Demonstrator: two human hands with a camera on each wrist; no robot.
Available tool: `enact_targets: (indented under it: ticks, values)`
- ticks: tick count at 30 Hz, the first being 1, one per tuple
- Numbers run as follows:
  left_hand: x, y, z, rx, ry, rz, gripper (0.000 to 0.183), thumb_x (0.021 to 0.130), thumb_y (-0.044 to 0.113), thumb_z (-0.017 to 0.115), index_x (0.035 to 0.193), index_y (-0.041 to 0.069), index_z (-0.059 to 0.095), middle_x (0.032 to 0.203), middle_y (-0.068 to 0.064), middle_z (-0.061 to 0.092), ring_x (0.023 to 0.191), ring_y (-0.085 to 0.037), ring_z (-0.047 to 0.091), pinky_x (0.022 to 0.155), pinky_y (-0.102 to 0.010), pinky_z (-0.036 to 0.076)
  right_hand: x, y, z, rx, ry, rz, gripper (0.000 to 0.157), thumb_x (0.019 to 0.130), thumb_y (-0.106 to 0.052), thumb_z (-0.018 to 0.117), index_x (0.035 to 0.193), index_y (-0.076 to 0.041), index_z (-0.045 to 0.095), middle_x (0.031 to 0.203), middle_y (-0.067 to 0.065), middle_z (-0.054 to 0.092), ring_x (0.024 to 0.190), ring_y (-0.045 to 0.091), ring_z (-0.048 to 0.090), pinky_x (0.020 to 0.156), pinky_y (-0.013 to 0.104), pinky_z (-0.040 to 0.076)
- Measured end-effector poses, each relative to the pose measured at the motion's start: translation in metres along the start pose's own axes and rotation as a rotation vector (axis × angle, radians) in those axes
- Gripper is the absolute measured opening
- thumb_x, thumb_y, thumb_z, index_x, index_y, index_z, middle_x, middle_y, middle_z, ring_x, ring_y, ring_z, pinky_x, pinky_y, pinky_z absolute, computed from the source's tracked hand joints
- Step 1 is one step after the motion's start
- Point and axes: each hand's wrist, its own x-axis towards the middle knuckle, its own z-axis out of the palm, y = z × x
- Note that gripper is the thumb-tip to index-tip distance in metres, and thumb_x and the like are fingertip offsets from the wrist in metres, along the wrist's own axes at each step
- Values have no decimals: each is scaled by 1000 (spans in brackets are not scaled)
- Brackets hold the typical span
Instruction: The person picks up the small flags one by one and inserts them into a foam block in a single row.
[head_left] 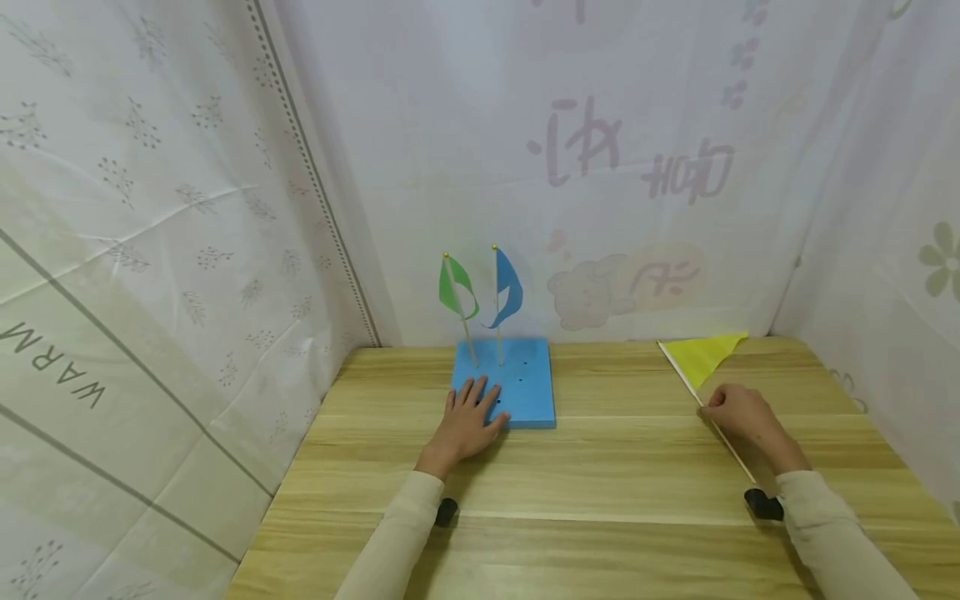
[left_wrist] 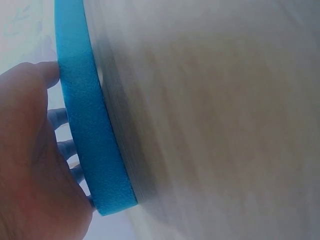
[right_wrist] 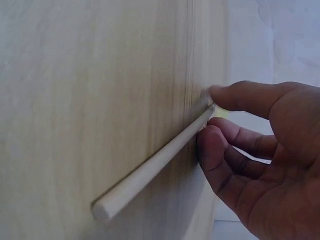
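Observation:
My left hand [head_left: 467, 425] lies with spread fingers on the front left of a blue foam board [head_left: 534, 398], and in the left wrist view the fingertips rest along the board's top beside its thick edge [left_wrist: 90, 120]. A green flag [head_left: 450, 287] and a blue flag [head_left: 510, 287] stand in the board on thin sticks, the green one leaning left. To the right, a yellow flag [head_left: 701, 354] lies on the table. My right hand [head_left: 746, 412] pinches its wooden stick [right_wrist: 155, 165] between thumb and curled fingers, a little below the cloth.
Small dark holes dot the board's right part. The wood-grain table [head_left: 600, 475] ends at a printed curtain [head_left: 450, 167] behind the board, with more curtain at left and right. Black wrist devices [head_left: 763, 504] hang under both sleeves.

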Motion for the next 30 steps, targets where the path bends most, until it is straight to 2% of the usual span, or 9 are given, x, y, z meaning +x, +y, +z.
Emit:
enact_targets:
  ticks: [3,6,10,12,20,30]
  values:
    - [0,-1,0,5,3,2,66,112,50,48,167,14,39,177,-17,25,164,-44,19,130,-71,15,1,0,0,-11,-17,13,22,95,-19,70,85,0,66,81,10,67,72,21,59,62,33,47]
    - [1,-2,2,2,0,1,66,112,51,48,168,16,37,177,-17,24,165,-44,17,130,-71,14,2,-1,1,-6,-30,34,21,92,-17,66,76,-4,62,71,4,59,65,19,54,58,31,44]
    - [3,-6,7,-4,-4,-2,68,113,54,45,169,19,34,179,-15,20,166,-42,13,131,-70,11,2,-3,3,17,-44,47,34,88,-17,66,59,-17,48,56,-7,40,53,11,41,51,26,35]
    - [5,-9,11,-2,-3,-4,69,112,56,44,170,20,32,179,-13,18,167,-41,12,132,-69,10,3,-3,3,20,-55,46,40,89,-18,67,56,-21,44,53,-10,36,50,8,37,50,25,33]
    - [5,-9,10,0,-1,-1,69,112,55,45,170,20,33,179,-13,19,166,-41,12,132,-69,10,6,-3,1,31,-91,51,42,88,-17,64,54,-23,40,50,-10,37,48,7,38,50,24,33]
    - [6,-10,11,7,-10,0,69,113,53,45,170,18,32,179,-15,19,166,-43,12,132,-70,8,6,-5,1,37,-71,45,41,87,-16,65,54,-22,42,51,-10,39,49,9,40,51,25,34]
